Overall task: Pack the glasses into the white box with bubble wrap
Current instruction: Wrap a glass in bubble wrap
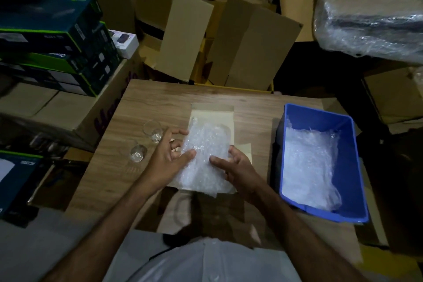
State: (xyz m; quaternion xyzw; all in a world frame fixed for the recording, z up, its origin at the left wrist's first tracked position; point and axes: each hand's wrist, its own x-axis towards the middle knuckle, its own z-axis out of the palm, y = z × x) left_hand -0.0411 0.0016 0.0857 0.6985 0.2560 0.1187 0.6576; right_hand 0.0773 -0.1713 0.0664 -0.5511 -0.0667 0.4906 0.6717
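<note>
A sheet of bubble wrap [203,155] lies over the open white box [212,113] in the middle of the wooden table. My left hand [168,155] holds the sheet's left edge, thumb on top. At the sheet's right edge my right hand [238,168] grips it the same way. Two clear glasses stand on the table left of the box: one farther back [153,131], one nearer [138,153], both just beyond my left hand. What lies under the wrap is hidden.
A blue plastic bin [350,167] with more bubble wrap [309,167] sits at the table's right edge. Open cardboard boxes [183,36] stand behind the table. Stacked green-and-blue product boxes [57,41] are on the left, a plastic-wrapped bundle [370,14] at upper right.
</note>
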